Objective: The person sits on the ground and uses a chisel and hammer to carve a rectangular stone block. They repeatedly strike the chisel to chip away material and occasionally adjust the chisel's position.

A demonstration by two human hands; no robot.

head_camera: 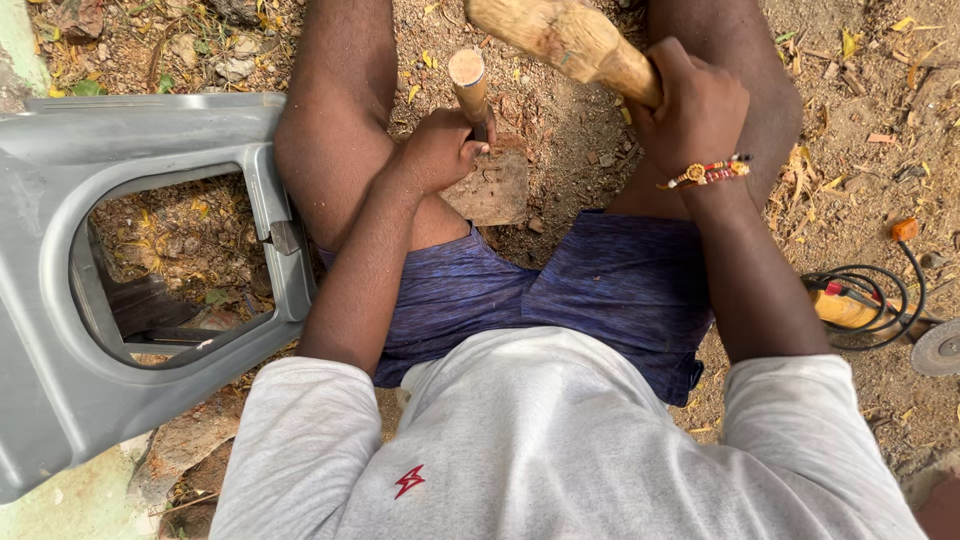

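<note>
A wooden-handled chisel [470, 90] is held upright by the left hand [436, 150], the fingers wrapped tightly round the lower part of the handle so that only the round, flat top of the handle shows above the fist. The tip of the tool is set against a small flat block of stone [492, 188], which lies on the bare ground between the two knees, just in front of the blue shorts [600, 290]. How the blade meets the block cannot be told, since it is hidden behind the hand.

A thick wooden mallet [565, 40] is gripped by the right hand [695, 110], the fingers closed firmly round its narrower end. The heavier end is tilted up and to the left and is seen above and slightly to the right of the chisel top, apart from it. A beaded thread bracelet [708, 173] is worn on the right wrist.

The work is done seated, on brown earth [560, 130] strewn with dry leaves and wood chips. A white shirt [540, 440] fills the lower part of the view.

At the left edge of the ground a grey plastic chair [60, 300] is seen lying on its side, just beside the left thigh. Well to the right, near the right edge, an angle grinder with a yellow body [850, 310] is seen lying on the earth, with its black cable [870, 280] coiled beside it and its disc at the very edge of the view
</note>
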